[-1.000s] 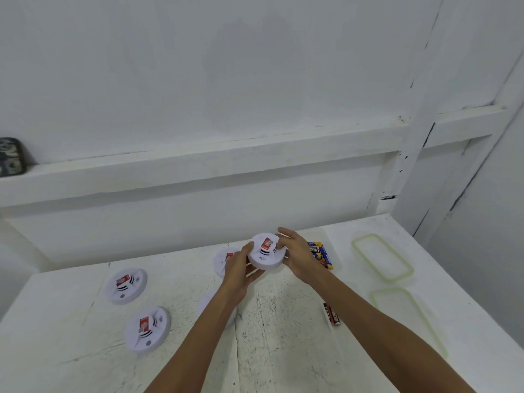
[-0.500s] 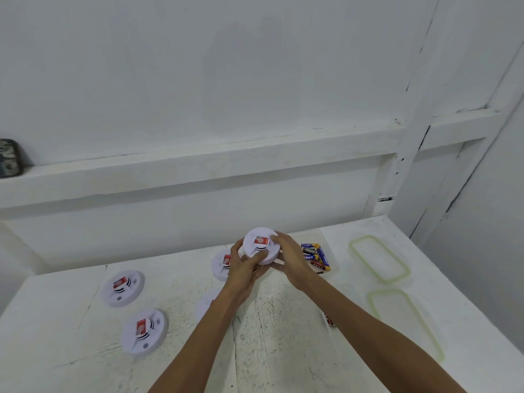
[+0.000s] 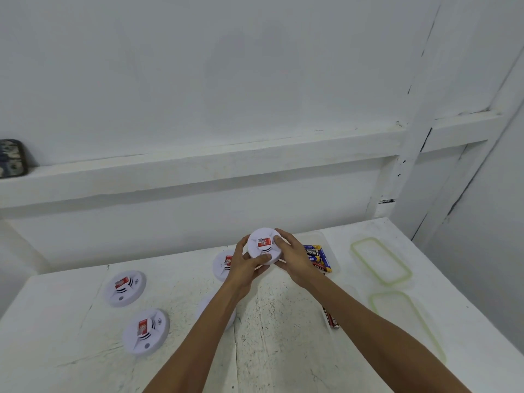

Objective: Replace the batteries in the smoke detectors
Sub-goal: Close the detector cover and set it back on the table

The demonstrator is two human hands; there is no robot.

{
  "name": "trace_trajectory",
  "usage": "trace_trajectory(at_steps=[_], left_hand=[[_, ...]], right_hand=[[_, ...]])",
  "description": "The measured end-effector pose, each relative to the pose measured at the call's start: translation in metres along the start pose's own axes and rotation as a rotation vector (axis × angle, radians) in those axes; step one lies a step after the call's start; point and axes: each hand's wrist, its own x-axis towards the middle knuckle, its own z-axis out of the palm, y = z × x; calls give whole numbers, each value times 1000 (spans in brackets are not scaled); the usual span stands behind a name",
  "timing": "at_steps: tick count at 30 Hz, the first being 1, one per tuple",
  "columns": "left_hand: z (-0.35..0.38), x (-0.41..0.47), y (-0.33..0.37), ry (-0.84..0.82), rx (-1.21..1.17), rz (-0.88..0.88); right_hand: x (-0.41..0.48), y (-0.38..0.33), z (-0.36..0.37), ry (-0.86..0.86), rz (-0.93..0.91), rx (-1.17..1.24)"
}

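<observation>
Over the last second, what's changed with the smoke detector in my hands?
Both hands kept hold of the smoke detector and turned it a little; the left hand brought its thumb across the lower front, and the right hand shifted round the right edge. The other detectors on the table, the pack of batteries and the loose battery stayed put.
</observation>
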Motion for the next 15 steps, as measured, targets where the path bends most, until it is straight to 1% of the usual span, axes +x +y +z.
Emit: trace_trajectory(at_steps=[5, 11, 15], left_hand=[[4, 3, 2, 6, 42, 47], [5, 12, 8, -15, 10, 33], [4, 16, 7, -24, 23, 37]], right_hand=[[6, 0, -2, 31, 27, -20], [14, -8, 1, 26, 79, -45], [15, -9, 3, 16, 70, -57]])
